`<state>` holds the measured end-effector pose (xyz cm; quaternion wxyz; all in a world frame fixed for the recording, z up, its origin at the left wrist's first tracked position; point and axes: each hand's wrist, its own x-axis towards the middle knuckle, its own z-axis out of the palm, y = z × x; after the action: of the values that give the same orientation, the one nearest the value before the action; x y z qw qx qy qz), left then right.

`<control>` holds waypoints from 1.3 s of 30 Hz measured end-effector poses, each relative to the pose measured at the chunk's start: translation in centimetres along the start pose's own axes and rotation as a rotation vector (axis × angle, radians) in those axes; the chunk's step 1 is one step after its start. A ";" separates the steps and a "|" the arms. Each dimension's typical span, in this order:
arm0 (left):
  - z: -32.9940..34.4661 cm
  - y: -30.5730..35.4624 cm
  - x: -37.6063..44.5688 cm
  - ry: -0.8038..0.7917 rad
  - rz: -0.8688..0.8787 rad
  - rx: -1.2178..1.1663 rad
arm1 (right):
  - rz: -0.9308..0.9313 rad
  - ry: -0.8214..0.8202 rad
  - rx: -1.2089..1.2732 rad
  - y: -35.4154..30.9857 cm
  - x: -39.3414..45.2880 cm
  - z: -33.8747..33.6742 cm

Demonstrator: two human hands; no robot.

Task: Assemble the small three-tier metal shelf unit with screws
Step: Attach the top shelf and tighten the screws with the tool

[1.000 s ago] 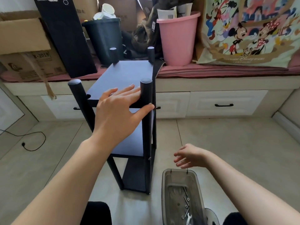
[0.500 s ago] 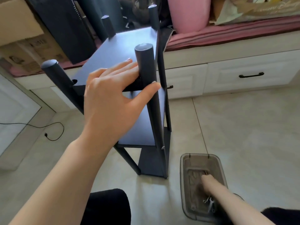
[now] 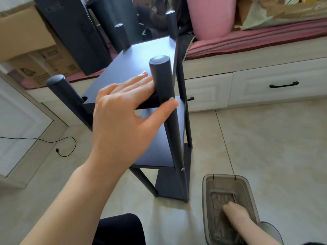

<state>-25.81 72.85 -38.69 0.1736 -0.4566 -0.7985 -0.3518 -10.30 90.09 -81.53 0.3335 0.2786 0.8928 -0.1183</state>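
1. Standing upright on tiled floor [image 3: 265, 138], the black three-tier shelf unit [image 3: 141, 55] sits just in front of a white drawer bench [image 3: 256, 85]; four round posts stick up above top tier.
2. Bench top carries a pink cushion [image 3: 247, 38] w/ clutter along it: cardboard box [image 3: 26, 38] at left end, tall black panel [image 3: 74, 32] leaning beside it, dark bin [image 3: 113, 11] behind shelf, pink bucket [image 3: 210, 16] further right, printed bag [image 3: 286, 13] at right end.
3. L hand [image 3: 123, 117]: fingers straight, lying flat on near edge of top tier; thumb stretched out, tip touching the near-right post [image 3: 164, 96]. Palm open, nothing clasped.
4. Near-left post [image 3: 67, 92] leans toward left edge of view (wide lens); far two posts rise at back corners of top tier.
5. Grey translucent plastic tub [image 3: 208, 200] on floor, just right of shelf's near-right foot.
6. R hand [image 3: 235, 211] reaches down inside tub, fingers at the bottom; can't tell if it grasps anything, fingertips blurred.
7. Black cable [image 3: 53, 144] w/ plug lies on floor near left edge.
8. Black handle [image 3: 284, 84] on right drawer front.
9. Small screw head [image 3: 182, 169] shows on near-right post at middle-tier level.
10. A few small screws [image 3: 230, 230] lie in near end of tub.
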 end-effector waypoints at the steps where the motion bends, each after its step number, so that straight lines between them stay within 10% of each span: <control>1: 0.0 0.0 0.0 -0.004 0.004 0.005 | -0.004 0.005 -0.013 0.1 0.1 -0.1; 28: 0.4 0.3 0.4 0.005 0.008 0.049 | -0.102 0.379 0.342 2.5 2.4 -14.9; 39: 0.3 0.3 0.7 -0.007 -0.008 0.039 | -0.394 0.655 1.488 -6.6 -10.5 -24.8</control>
<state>-25.90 73.55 -38.36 0.1783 -0.4511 -0.8076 -0.3355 -20.66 90.11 -55.83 -0.2407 0.2852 0.6659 -0.6460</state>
